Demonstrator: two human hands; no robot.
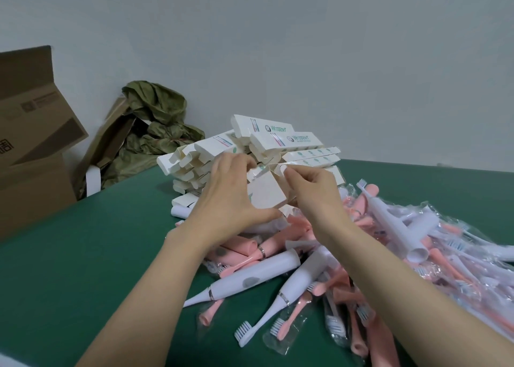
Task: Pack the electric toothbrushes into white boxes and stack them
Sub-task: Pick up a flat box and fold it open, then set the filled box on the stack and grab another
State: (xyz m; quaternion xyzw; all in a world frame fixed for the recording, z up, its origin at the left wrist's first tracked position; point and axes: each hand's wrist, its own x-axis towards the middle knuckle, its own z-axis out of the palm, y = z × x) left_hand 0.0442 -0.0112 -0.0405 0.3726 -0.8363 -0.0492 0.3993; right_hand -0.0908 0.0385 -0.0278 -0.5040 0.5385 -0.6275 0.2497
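Where the green table lies closest to us, we find a loose heap of electric toothbrushes: white handles, pink handles, and brush heads sealed in clear bags. Above this heap, we hold one white box between both hands, off the table. Our left hand grips the box's left side, thumb beneath and fingers curled over its top. Our right hand pinches the box's upper end between thumb and forefinger. We cannot tell whether the box holds a toothbrush. Just behind it, the stack of white boxes rests on the table, several with end flaps open toward us. Beyond the table's left edge, brown cartons and a crumpled olive cloth sit against the pale wall.
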